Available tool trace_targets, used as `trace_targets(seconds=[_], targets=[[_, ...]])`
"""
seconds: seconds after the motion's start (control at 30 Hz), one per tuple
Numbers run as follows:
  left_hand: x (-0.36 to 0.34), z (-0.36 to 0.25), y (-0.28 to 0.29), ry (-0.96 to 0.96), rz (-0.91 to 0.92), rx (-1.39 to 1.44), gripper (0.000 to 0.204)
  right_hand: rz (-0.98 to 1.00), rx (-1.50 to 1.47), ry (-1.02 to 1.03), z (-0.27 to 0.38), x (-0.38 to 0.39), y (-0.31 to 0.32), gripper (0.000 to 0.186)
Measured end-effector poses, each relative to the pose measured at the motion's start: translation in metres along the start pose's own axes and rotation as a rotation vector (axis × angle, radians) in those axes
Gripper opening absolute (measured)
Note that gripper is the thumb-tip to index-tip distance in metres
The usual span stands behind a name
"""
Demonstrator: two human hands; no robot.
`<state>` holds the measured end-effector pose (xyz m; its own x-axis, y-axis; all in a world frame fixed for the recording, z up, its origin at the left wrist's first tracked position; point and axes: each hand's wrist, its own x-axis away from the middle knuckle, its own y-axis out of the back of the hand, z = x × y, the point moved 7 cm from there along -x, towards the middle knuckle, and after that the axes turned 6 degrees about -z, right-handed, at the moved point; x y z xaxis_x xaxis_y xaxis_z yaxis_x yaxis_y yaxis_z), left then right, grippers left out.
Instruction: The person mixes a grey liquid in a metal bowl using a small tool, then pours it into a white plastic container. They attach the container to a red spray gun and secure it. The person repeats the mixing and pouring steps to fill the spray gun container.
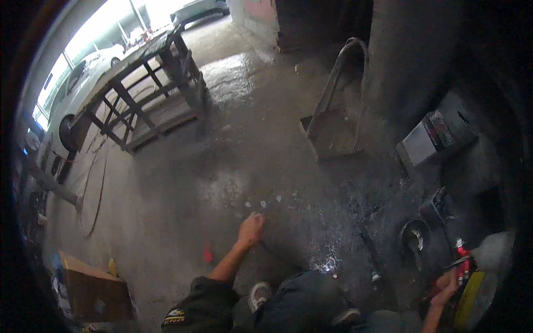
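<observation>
While the left hand (252, 229) curls, fingers together, the right hand (445, 285), grip unclear, seems reaching beside the red tool (463, 269), needing careful aim.

The right hand (446, 284) blurs against a red object (463, 271), its grip unclear. The left hand (252, 228) hides its own palm. The lower edge cuts off the right forearm (433, 317). Shapes (140, 38) by the bench (132, 61) are too small to tell.
</observation>
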<state>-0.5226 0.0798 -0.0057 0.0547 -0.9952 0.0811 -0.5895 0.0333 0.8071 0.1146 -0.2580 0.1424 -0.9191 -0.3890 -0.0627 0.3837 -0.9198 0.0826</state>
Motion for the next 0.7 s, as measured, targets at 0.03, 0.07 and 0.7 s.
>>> trace_targets(seconds=[0.03, 0.07, 0.7], targets=[[0.006, 0.044, 0.013, 0.056, -0.018, -0.124, 0.029, -0.014, 0.106, -0.082, -0.020, 0.010, -0.002, 0.038], [0.012, 0.085, 0.025, 0.108, -0.025, -0.247, 0.029, -0.073, 0.140, -0.275, -0.026, 0.033, -0.011, 0.032], [-0.002, -0.370, -0.227, -0.517, 0.731, 0.003, 0.045, -0.224, 0.185, -0.487, -0.134, 0.052, 0.093, 0.018]])
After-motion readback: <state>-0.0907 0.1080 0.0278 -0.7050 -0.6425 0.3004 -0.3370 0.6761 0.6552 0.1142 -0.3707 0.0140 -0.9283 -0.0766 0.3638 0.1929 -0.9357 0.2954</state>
